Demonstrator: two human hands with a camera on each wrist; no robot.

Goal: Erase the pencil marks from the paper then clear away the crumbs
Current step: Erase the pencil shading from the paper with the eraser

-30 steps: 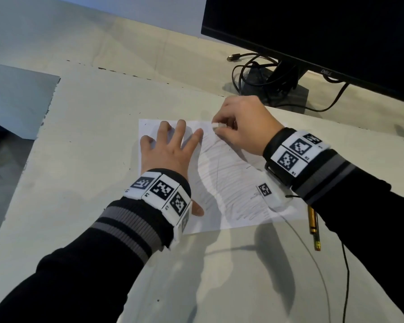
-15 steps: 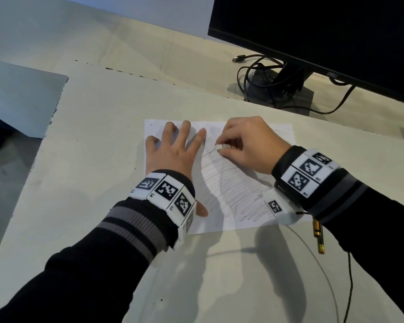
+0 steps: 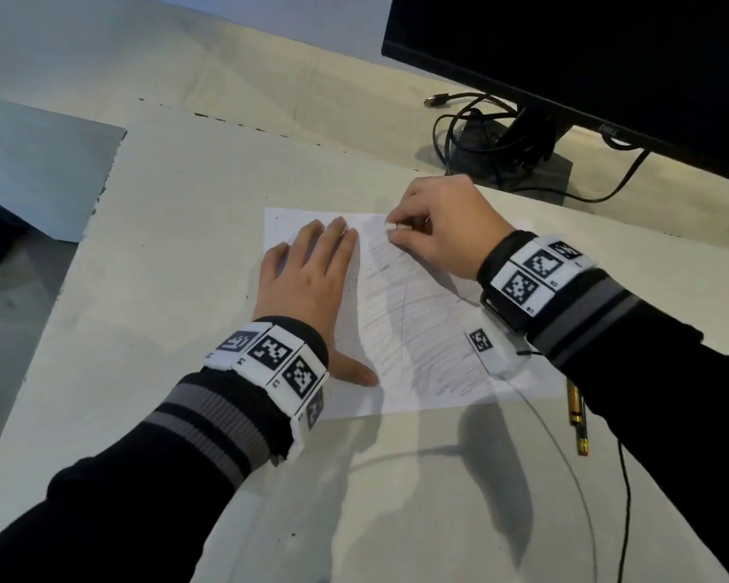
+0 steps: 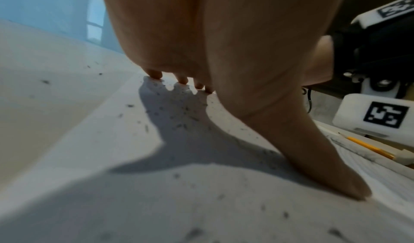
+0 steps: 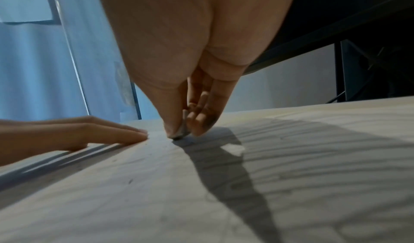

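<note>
Clearly mid-erasing, the right hand [image 3: 440, 227] pinches the eraser [image 3: 391, 225] at the paper's [image 3: 417, 385] far edge while the flat-fingered left hand [image 3: 308, 275] pins it; next, rub nearward.

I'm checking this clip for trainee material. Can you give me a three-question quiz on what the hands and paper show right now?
1. True or false: the left hand lies flat on the paper.
2. What does the right hand pinch? A) pencil B) eraser C) cable
3. Where does the pencil lie?

Key
1. True.
2. B, the eraser, its tip on the paper's far part.
3. On the table, by the paper's near right corner, partly under the right sleeve.
</note>
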